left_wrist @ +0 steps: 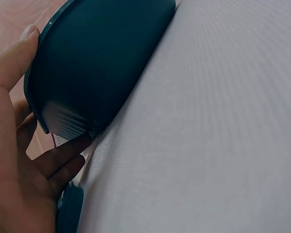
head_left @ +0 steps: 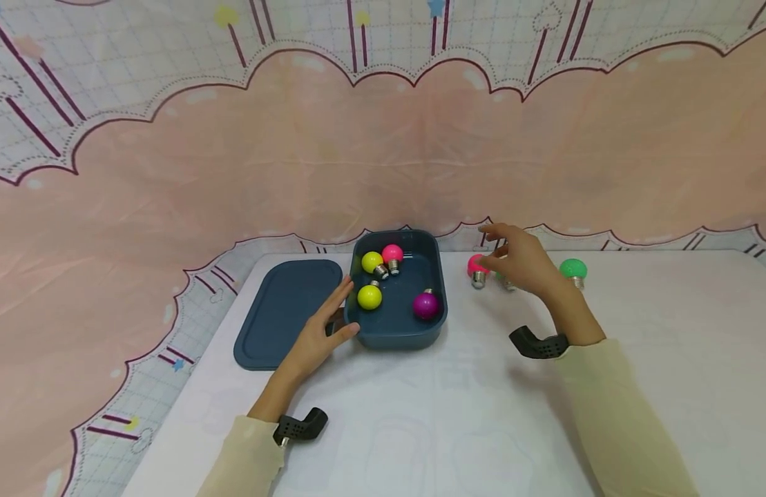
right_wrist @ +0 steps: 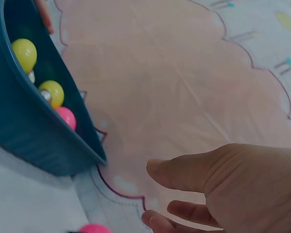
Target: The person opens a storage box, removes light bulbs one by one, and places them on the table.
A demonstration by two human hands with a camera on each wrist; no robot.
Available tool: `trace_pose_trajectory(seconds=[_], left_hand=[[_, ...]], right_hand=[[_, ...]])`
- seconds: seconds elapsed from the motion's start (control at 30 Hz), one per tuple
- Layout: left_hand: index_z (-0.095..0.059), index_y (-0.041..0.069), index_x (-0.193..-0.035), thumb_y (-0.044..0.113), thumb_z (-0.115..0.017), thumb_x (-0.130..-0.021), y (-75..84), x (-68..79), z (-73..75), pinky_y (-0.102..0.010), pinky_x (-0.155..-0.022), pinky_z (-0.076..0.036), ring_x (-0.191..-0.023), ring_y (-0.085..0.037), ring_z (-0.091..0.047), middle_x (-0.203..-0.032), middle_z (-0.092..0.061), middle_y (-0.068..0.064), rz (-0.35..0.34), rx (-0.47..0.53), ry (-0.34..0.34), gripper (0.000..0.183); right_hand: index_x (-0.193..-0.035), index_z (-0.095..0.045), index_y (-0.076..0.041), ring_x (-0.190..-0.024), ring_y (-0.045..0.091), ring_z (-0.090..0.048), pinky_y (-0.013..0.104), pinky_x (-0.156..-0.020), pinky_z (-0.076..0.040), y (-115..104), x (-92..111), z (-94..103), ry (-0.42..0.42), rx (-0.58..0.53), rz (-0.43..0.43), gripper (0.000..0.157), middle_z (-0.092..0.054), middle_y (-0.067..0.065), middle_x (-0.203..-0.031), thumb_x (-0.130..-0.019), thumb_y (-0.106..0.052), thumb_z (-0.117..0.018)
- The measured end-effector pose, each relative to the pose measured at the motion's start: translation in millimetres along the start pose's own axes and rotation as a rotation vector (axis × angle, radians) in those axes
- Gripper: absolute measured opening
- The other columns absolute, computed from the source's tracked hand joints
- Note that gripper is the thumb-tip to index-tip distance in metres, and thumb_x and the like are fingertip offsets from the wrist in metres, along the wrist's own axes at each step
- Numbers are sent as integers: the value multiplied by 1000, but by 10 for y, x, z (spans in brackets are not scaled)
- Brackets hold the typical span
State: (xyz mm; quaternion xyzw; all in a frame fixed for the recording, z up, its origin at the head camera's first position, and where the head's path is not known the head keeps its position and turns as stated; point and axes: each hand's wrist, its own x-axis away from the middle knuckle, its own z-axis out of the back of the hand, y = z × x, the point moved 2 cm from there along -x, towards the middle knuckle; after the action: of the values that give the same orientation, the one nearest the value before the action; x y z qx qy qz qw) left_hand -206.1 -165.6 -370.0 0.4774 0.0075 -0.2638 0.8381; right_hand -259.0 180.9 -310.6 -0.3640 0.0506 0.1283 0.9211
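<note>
A dark blue rectangular container (head_left: pixel 395 338) holds several small light bulbs: two yellow ones, a pink one and a purple bulb (head_left: pixel 426 305). My left hand (head_left: pixel 317 338) rests against its left side, fingers extended and thumb near the front corner. In the left wrist view, the thumb and fingers lie along the container's wall (left_wrist: pixel 102 58). To the right, my right hand (head_left: pixel 521 261) hovers with fingers spread over a green bulb (head_left: pixel 509 284), which it mostly hides. A pink bulb (head_left: pixel 478 269) lies just left of those fingers. The right wrist view shows nothing between thumb and fingers.
A flat dark blue lid (head_left: pixel 283 304) lies left of the container on the white table (head_left: pixel 432 428). Another green bulb (head_left: pixel 572 269) sits beyond the right wrist. Behind the table hangs a patterned peach cloth (head_left: pixel 395 152).
</note>
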Motion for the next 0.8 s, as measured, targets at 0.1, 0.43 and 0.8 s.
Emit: trace_pose_trajectory(seconds=[0.1, 0.43, 0.8], left_hand=[[-25, 10, -152, 8, -60, -93, 10, 0, -6, -56, -105, -32, -129, -39, -41, -159, -14, -10, 8, 0, -1, 69], [-25, 10, -152, 8, -60, -93, 21, 3, -4, -58, -104, -31, -127, -40, -43, -158, -14, -10, 17, -13, 3, 68], [-25, 10, -152, 8, -60, -93, -14, 9, -1, -59, -103, -32, -121, -42, -47, -159, -14, -10, -7, 1, -1, 69]], right_hand=[[-137, -48, 0, -100, 33, -60, 45, -81, -52, -109, -45, -101, -17, 1, 35, 56, -55, 21, -125, -87, -12, -70], [-136, -51, -3, -96, 28, -62, 35, -70, -56, -393, -142, -424, -89, 13, 136, 56, -56, 19, -125, -85, -13, -73], [-134, -54, -7, -95, 23, -63, 34, -78, -55, -626, -137, -726, -264, 109, 182, 52, -56, 15, -118, -86, -20, -73]])
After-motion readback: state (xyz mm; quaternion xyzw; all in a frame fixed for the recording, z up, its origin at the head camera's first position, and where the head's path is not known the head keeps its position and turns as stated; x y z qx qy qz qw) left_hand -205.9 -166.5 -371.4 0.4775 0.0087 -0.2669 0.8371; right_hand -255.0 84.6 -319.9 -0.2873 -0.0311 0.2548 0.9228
